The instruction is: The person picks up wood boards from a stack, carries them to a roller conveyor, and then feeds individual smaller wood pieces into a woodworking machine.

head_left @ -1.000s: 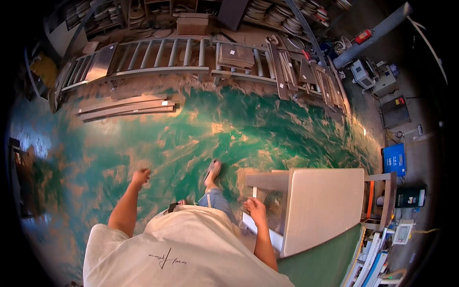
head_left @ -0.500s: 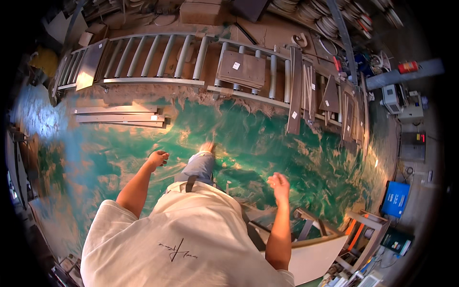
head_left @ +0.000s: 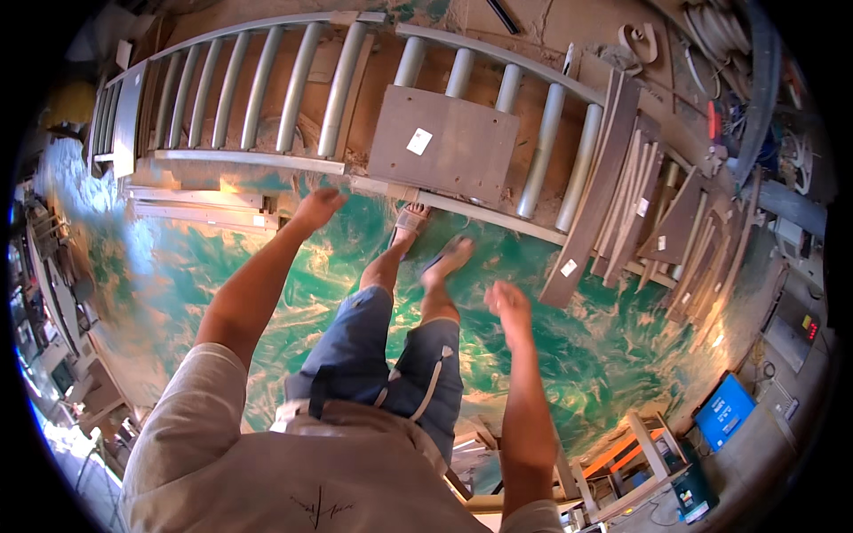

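Note:
My left hand [head_left: 318, 210] hangs in the air with nothing in it, its fingers loosely bent and apart, nearest the front rail of the roller conveyor [head_left: 249, 160]. Over the green floor, my right hand [head_left: 509, 309] is also free of any object. Its fingers are half curled, somewhat blurred, the thumb standing apart. Ahead of me, a stack of brown wooden panels [head_left: 444, 142] with a white label rests on the rollers. Long brown boards [head_left: 591, 191] lie across the conveyor on the right, beyond my right hand.
More boards lie in a pile [head_left: 200, 213] on the floor at left. An upright pale panel [head_left: 129, 115] leans on the conveyor's left end. Behind my right arm stands a wooden frame [head_left: 649, 444], with a blue screen [head_left: 724, 411] beside it. Sawdust streaks the green floor [head_left: 569, 373].
I have stepped toward the conveyor, so the panel stack appears nearer and larger. My left hand has moved forward to the rail. Both my feet now show, and my right hand stays low.

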Demonstrator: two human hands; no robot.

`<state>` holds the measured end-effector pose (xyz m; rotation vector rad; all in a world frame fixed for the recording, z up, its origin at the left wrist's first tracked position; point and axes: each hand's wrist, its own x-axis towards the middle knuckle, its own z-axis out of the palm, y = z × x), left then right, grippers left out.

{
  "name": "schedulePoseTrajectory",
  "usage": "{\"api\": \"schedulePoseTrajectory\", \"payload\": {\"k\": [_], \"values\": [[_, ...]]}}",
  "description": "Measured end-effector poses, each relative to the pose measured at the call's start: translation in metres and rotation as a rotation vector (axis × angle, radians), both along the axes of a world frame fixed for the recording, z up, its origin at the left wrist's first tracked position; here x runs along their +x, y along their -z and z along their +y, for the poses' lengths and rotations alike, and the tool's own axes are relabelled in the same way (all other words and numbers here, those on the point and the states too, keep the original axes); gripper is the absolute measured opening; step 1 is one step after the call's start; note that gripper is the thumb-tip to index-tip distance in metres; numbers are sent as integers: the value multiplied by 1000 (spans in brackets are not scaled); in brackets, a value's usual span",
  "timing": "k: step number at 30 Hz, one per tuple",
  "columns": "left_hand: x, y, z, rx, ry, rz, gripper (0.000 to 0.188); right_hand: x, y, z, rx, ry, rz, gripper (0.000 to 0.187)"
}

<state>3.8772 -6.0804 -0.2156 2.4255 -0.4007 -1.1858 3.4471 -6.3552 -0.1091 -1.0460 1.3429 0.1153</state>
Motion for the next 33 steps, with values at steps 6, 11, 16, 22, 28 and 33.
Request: {"api": "schedulePoseTrajectory", "payload": {"k": [6,11,16,22,28,33], "values": [[73,84,-186,-173,-353,296,103,163,168,-170,-146,53,-158,90],[64,111,-218,-178,-563,634,94,217,215,-197,159,113,-223,87],[49,99,-222,-180,-617,526,87,213,218,-194,187,105,-251,91],[2,79,-187,-213,-658,459,74,169,201,-159,230,115,-196,91],[-71,41,-128,-149,-810,475,75,126,165,-119,279,138,-149,87],[-112,19,-85,-91,-947,566,73,103,151,-96,339,107,-70,90]]}}
